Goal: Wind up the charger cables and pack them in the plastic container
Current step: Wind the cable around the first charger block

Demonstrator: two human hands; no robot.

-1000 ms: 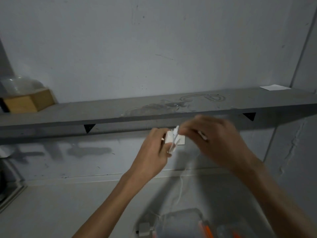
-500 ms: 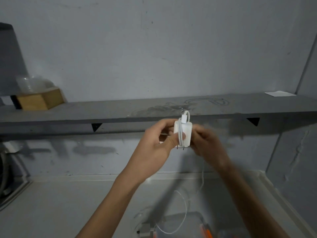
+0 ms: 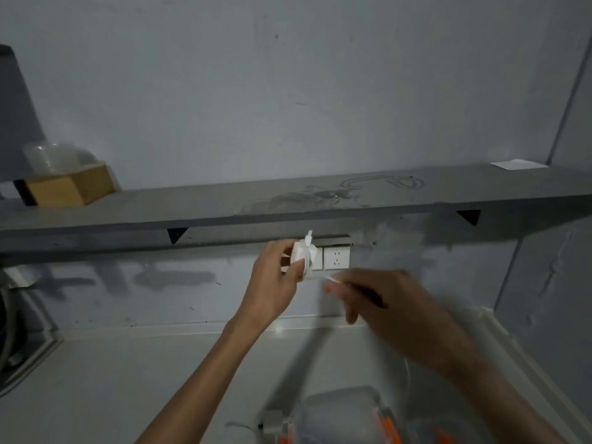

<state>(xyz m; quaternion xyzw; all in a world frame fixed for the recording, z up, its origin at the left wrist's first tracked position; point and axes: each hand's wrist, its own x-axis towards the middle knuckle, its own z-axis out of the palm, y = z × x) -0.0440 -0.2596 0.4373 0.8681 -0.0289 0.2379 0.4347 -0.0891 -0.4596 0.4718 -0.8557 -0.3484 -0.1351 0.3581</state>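
Observation:
My left hand (image 3: 275, 280) holds a white charger block (image 3: 304, 256) up in front of the wall, with white cable wrapped around it. My right hand (image 3: 381, 299), blurred, sits lower right of the block and pinches the loose white cable (image 3: 323, 277) that runs from it. The clear plastic container (image 3: 339, 415) with orange clips stands on the counter at the bottom edge, under my right forearm. A small grey plug (image 3: 272, 423) lies beside the container's left side.
A white wall socket (image 3: 335, 257) is just behind the charger, under a long grey shelf (image 3: 224, 209). On the shelf's left end stand a wooden box (image 3: 70, 187) and a clear bowl (image 3: 54, 157). A white paper (image 3: 515, 164) lies at its right end.
My right hand has come away from the block, down and to the right, drawing the cable out. The left hand still holds the block. The view has shifted, showing the socket.

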